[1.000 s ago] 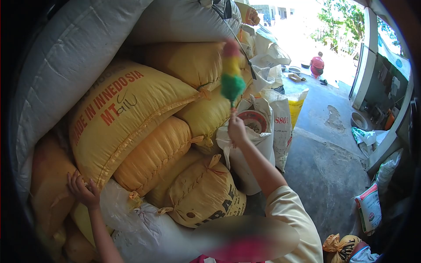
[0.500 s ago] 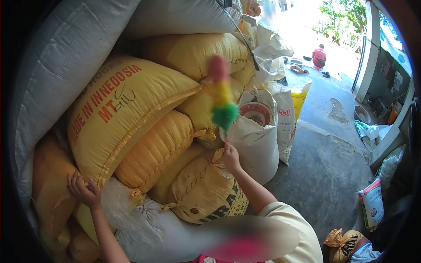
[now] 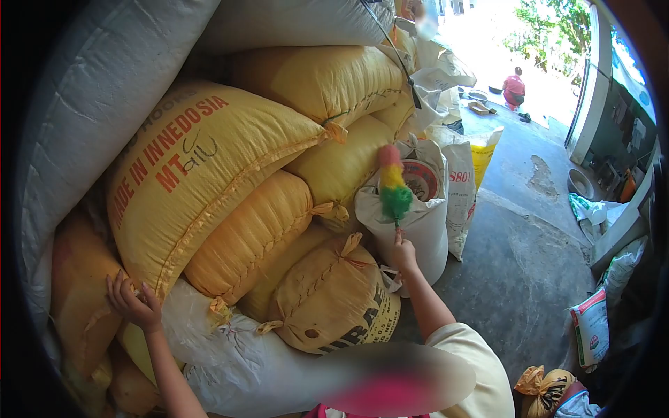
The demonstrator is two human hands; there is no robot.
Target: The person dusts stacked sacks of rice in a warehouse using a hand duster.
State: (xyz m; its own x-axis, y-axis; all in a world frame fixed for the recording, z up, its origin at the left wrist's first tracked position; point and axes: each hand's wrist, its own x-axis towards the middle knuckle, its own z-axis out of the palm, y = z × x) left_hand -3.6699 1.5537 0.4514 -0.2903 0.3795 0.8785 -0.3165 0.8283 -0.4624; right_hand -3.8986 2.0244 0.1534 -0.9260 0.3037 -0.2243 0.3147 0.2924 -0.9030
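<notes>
Bright doorway glare, fisheye edges, dark vignette

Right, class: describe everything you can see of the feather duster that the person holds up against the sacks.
The feather duster has a fluffy head in three bands: pink-red at the top, yellow in the middle, green at the bottom. It looks soft and synthetic. A thin handle runs down from the green band into the right hand, which grips its lower end. It stands nearly upright, tilted slightly left, in front of a white sack beside the yellow sacks. Whether the head touches the sack cannot be told.
</notes>
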